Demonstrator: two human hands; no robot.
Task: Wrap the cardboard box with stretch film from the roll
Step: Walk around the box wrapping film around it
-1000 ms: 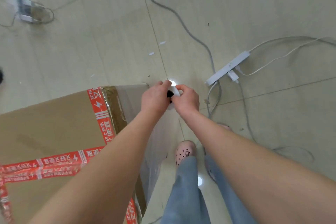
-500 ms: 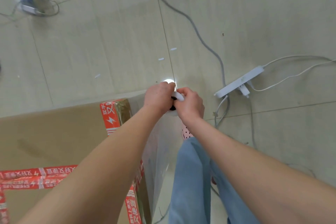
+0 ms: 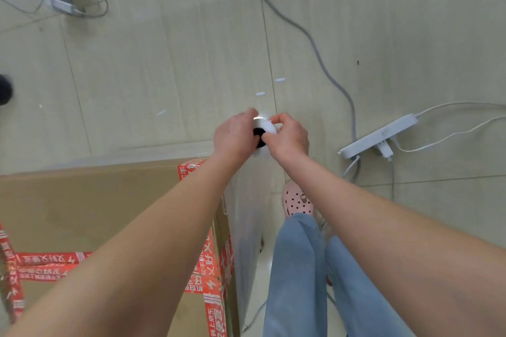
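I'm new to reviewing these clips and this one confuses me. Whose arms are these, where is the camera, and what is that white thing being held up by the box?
There is no machine here: a person wears a wide-angle camera on the head, looking down at bare arms, blue jeans and a pink perforated clog. The left hand and right hand together grip the top end of a white roll of clear stretch film, seen end-on with its dark core. Film hangs from it along the side of the brown cardboard box with red printed tape. On the tiled floor lie a white power strip and grey cables.
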